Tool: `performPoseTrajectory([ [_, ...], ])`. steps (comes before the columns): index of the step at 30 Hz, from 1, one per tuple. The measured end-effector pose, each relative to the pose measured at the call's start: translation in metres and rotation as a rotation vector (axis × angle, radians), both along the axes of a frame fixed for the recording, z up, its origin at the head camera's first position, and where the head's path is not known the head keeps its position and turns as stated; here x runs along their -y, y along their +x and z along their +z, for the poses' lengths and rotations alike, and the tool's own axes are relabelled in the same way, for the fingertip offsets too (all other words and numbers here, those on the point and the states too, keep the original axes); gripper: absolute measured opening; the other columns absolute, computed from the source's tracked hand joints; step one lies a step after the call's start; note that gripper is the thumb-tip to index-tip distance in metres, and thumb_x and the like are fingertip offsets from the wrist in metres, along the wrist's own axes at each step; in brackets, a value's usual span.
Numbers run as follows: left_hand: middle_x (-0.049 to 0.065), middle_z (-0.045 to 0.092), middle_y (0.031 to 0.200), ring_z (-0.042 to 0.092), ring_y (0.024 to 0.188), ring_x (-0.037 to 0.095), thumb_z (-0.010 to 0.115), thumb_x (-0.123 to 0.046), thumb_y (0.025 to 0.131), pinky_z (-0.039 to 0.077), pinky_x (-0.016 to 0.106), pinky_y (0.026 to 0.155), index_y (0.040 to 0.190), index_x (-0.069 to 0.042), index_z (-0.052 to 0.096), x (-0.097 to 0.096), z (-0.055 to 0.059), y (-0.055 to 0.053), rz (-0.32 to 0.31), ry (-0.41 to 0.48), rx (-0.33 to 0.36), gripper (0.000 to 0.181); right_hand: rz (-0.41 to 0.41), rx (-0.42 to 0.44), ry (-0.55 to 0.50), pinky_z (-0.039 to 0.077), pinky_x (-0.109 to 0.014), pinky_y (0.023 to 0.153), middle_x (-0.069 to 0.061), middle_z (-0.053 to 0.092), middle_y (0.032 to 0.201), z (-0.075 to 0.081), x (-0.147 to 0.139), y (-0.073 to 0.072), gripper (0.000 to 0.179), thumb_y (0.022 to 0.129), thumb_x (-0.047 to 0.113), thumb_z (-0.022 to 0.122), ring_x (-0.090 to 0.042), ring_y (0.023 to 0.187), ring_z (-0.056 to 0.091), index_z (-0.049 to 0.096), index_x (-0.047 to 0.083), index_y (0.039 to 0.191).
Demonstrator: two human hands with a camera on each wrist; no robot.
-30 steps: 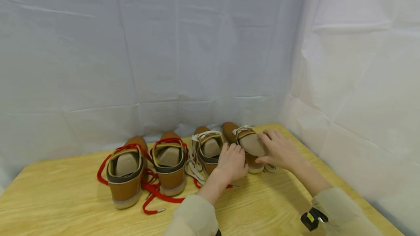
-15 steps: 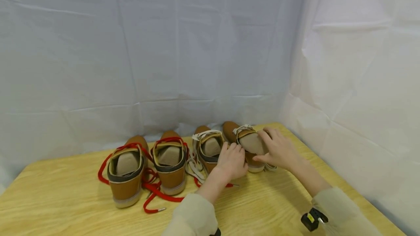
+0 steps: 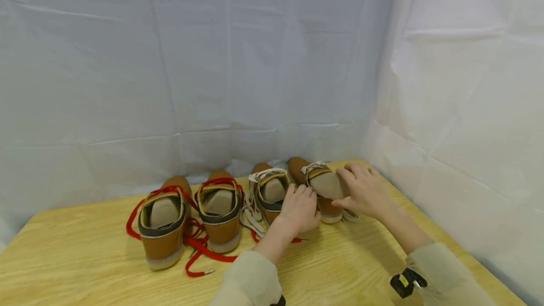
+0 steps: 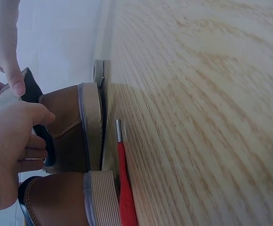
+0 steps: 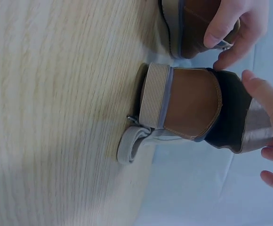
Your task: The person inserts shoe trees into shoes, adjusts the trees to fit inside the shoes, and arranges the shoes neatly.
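The rightmost brown leather shoe (image 3: pixel 299 166) has cream laces and stands angled near the far right corner. A broad beige flap (image 3: pixel 325 185) with a dark back sticks up out of its opening. My right hand (image 3: pixel 365 190) pinches the flap's rear edge between thumb and fingers. At the shoe's left side my left hand (image 3: pixel 298 209) has its fingers curled round the upper rim. In the right wrist view the shoe's heel (image 5: pixel 193 101) faces the camera, sole close over the table. Part of the second cream-laced shoe (image 3: pixel 272 202) lies behind my left hand.
Two more brown shoes, a left one (image 3: pixel 161 247) and an inner one (image 3: pixel 221 235), have red laces (image 3: pixel 212 255) trailing over the wooden table (image 3: pixel 85 244). White sheeting (image 3: pixel 255 60) hangs behind and at the right. Cream laces (image 5: pixel 132 143) lie looped beside the rightmost shoe.
My right hand has shifted slightly to the right, drawing the edge of the beige flap with it. My left hand and the other shoes look unmoved.
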State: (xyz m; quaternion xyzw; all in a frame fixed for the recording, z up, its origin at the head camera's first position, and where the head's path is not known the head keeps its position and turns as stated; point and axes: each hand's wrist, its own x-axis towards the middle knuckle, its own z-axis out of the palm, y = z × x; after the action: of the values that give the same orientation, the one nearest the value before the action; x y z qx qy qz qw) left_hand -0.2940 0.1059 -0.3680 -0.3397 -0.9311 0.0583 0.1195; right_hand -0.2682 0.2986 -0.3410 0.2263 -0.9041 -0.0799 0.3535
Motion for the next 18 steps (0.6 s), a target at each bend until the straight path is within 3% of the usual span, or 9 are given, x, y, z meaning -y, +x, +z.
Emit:
performPoseTrajectory([
  [8,-0.002,0.052,0.129,0.044,0.119,0.016,0.049,-0.045,0.093,0.028,0.041,0.104,0.129,-0.015,0.054,0.001,0.002,0.0,0.003,-0.015,0.01,0.048,-0.042,0.033,-0.007,0.046,-0.048,0.077,-0.016,0.057,0.106,0.001,0.006,0.001,0.079,0.059,0.054,0.081,-0.035,0.094,0.057,0.058,0.003,0.116],
  [12,-0.002,0.053,0.127,0.045,0.117,0.016,0.049,-0.044,0.092,0.029,0.04,0.103,0.127,-0.014,0.055,0.002,0.001,0.0,-0.001,-0.02,0.0,0.046,0.007,-0.084,0.038,0.046,-0.046,0.07,-0.015,0.057,0.1,-0.003,0.005,-0.002,0.079,0.057,0.058,0.079,-0.034,0.086,0.057,0.059,0.005,0.112],
  [18,-0.003,0.054,0.126,0.045,0.116,0.016,0.049,-0.043,0.093,0.029,0.041,0.102,0.126,-0.015,0.056,0.001,0.001,-0.001,0.001,-0.025,-0.006,0.044,0.085,-0.265,0.104,0.045,-0.049,0.065,-0.016,0.056,0.093,-0.009,0.001,-0.009,0.075,0.062,0.065,0.064,-0.035,0.078,0.055,0.057,0.007,0.108],
])
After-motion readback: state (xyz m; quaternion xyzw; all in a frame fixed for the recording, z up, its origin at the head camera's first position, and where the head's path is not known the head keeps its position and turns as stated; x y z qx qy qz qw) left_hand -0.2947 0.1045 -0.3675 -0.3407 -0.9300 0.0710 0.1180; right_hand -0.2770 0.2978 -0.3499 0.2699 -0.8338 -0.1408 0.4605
